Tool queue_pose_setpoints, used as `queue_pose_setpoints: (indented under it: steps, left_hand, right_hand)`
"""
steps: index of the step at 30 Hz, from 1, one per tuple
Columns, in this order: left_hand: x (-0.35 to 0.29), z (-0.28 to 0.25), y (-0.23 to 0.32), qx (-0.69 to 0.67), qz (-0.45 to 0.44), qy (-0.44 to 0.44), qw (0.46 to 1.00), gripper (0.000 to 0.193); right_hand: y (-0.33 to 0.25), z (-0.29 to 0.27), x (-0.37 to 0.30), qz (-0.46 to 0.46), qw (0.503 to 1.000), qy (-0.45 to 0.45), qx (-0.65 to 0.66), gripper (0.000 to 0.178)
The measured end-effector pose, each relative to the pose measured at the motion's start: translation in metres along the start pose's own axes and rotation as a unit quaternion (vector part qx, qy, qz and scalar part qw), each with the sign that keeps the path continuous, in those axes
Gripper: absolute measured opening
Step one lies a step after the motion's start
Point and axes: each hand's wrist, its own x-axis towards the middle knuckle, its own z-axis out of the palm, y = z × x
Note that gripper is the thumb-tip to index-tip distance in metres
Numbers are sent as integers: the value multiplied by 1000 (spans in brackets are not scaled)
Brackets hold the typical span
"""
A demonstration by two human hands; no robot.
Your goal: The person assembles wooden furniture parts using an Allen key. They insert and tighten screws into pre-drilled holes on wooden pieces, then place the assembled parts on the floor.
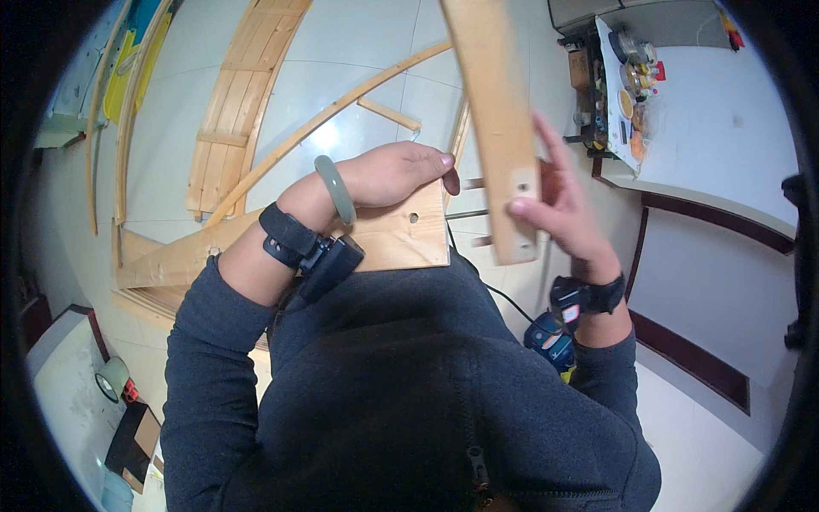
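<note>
Bearing pegs (483, 241), a plank (502, 128) is gripped by right fingers (532, 211); left fingers (437, 161) are curled over a board (397, 241), grip unclear.

The person's left hand (394, 175) lies against a wooden board (399, 243) while the right hand (565, 209) grips a plank (495, 119), its dowels (481, 241) pointing toward the board's end, just apart

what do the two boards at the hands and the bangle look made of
Left-hand board: pale wood, smooth-looking, from its colour and faint grain.
Right-hand board: likely similar wood by colour; blur partly hides its finish.
Bangle: perhaps jade, from its polished grey-green look; glass or resin possible.
</note>
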Motion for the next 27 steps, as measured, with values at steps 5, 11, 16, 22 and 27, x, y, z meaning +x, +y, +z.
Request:
queue_pose_setpoints:
  steps: [5, 11, 16, 22, 27]
  left_hand:
    - [5, -10, 7, 40, -28, 3, 999, 38]
    - [8, -10, 15, 137, -80, 98, 982, 32]
    - [20, -26, 10, 178, -131, 136, 966, 36]
    - [31, -45, 5, 61, -161, 97, 980, 59]
    - [28, -60, 17, 40, -210, 48, 976, 50]
  right_hand:
    - [-14, -32, -15, 12, 997, 59, 52, 88]
    - [32, -34, -18, 79, 950, 63, 297, 68]
    - [66, -26, -11, 107, 914, 65, 385, 70]
    - [79, -28, -19, 90, 904, 69, 412, 69]
    - [77, -40, -8, 87, 926, 84, 357, 64]
